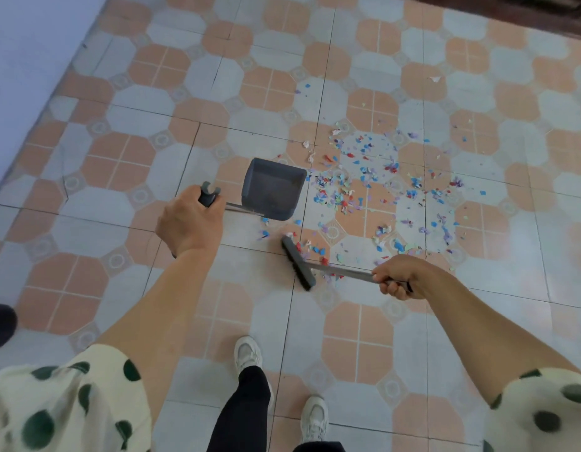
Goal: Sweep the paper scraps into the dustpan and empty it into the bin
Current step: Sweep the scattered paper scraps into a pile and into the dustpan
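Note:
A grey dustpan stands on the tiled floor, its mouth facing right toward the scraps. My left hand grips the top of its long handle. My right hand grips the metal handle of a broom whose dark brush head rests on the floor below the dustpan. Colourful paper scraps in blue, red, purple and white lie scattered to the right of the pan. A few scraps lie beside the brush head. No bin is in view.
A pale wall runs along the left. Dark furniture or a threshold sits at the top right. A dark object shows at the left edge. My feet in white shoes stand on the patterned tiles below.

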